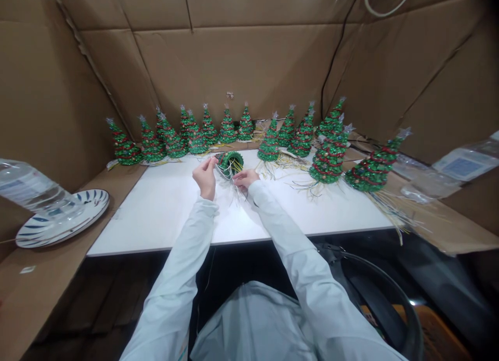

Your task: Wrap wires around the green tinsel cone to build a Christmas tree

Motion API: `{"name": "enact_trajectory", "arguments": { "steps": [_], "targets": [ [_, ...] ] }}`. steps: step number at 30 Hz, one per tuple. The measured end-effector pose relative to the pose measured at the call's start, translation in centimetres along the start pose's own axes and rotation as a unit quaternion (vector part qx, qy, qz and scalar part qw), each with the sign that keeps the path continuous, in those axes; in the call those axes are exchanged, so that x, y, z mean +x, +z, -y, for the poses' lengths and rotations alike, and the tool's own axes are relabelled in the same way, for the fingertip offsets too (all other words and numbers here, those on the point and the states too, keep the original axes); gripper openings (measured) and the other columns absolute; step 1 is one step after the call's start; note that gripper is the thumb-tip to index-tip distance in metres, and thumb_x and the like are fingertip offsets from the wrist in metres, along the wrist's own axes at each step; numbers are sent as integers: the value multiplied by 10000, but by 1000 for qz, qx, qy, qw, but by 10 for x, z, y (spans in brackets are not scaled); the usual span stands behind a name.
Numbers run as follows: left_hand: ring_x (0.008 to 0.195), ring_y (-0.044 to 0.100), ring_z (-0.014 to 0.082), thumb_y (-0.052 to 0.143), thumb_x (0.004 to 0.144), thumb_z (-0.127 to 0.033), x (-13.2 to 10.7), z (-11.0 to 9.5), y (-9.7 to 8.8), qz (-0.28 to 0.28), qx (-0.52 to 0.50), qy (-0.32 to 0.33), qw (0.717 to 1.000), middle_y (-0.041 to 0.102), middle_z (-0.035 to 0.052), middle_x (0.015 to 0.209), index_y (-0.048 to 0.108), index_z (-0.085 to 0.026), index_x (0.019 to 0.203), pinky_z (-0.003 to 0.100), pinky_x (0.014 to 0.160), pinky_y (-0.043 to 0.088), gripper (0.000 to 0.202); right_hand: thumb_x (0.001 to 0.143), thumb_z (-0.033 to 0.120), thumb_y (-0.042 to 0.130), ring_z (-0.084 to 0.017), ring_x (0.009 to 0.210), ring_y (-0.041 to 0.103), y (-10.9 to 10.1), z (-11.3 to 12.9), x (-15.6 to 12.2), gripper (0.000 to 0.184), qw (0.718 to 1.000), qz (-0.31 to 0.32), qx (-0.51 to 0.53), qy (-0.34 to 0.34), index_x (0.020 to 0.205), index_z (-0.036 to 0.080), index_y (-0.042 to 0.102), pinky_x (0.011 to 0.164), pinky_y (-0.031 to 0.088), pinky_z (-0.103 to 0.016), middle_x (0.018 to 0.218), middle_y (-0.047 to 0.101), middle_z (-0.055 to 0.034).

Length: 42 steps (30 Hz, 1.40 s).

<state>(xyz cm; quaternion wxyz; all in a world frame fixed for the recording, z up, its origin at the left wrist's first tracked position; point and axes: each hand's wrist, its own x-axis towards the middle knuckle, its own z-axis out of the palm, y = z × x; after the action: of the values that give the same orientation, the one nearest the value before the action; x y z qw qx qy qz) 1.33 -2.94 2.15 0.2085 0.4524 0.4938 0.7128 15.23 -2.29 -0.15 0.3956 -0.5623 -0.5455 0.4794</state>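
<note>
Currently left hand (205, 179) at eight o'clock of tipped tree (236, 156), right hand (246, 179) at four, both pinching wires (235, 167).

Tree (234, 155): green w/ red trim, was tipped on its side, hollow base twd. cam.
Wires (236, 167): white & yel., spilled from base (tips blurred).
Spot: was nr. back edge of white board (156, 205).

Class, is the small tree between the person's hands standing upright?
No, the tree lies tipped on its side, its hollow base turned toward the camera.
</note>
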Motion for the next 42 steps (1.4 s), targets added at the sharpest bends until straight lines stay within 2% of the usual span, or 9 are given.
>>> {"name": "enact_trajectory", "arguments": {
  "steps": [6,11,17,22,25,29,34,39,42],
  "targets": [
    [759,602,167,580,700,-343,0,1,0,4,-4,11,1000,684,55,760,693,-157,732,301,754,461,220,580,118,702,-47,440,464,-12,16,-12,107,990,107,84,36,680,142,670,412,385,-152,500,586,24],
    [773,609,172,586,695,-329,0,2,1,4,-9,5,1000,683,60,757,697,-155,744,294,738,466,212,692,171,619,-42,505,501,-18,26,-18,119,984,114,140,-10,787,145,686,451,396,-147,735,680,-33],
    [774,605,171,578,702,-345,1,2,1,-5,-3,3,1000,681,63,762,698,-151,754,291,734,461,234,662,156,630,-67,513,499,-13,16,-11,208,987,65,-97,-109,855,163,707,510,407,-178,628,653,6],
    [746,597,163,577,702,-340,0,1,0,-10,1,2,1000,677,53,748,696,-154,735,283,724,457,223,663,132,621,-85,631,542,-6,10,-9,190,911,49,-317,-258,814,184,723,712,428,-214,773,645,-7],
    [748,596,161,573,707,-343,0,1,0,-4,-4,8,1000,679,53,755,694,-153,742,282,729,456,228,652,134,636,-71,660,544,-3,11,-10,165,887,24,-347,-303,790,173,718,740,424,-201,911,620,-31],
    [764,596,163,575,706,-332,-1,0,0,-4,0,2,1000,680,55,762,693,-155,738,285,741,455,214,667,256,663,-100,667,547,-2,13,-13,127,887,14,-352,-299,700,136,691,674,413,-205,731,625,-27],
    [749,594,161,579,704,-330,0,2,0,-4,2,0,1000,680,56,768,694,-152,742,286,734,454,215,690,274,647,-86,645,546,-5,14,-13,131,919,61,-270,-281,690,148,684,638,394,-182,707,649,-11],
    [725,590,156,578,704,-337,1,4,0,-1,-3,15,1000,680,55,753,696,-141,740,279,725,448,231,679,307,623,-79,541,506,-8,12,-9,202,946,144,-95,-276,782,149,698,529,386,-180,577,615,16],
    [711,587,152,580,702,-340,1,5,-1,3,-3,14,1000,681,51,753,697,-143,743,273,714,445,233,597,365,682,-98,559,540,-8,13,-8,293,950,168,57,-256,795,150,679,538,439,-208,629,638,1]
  ]
}}
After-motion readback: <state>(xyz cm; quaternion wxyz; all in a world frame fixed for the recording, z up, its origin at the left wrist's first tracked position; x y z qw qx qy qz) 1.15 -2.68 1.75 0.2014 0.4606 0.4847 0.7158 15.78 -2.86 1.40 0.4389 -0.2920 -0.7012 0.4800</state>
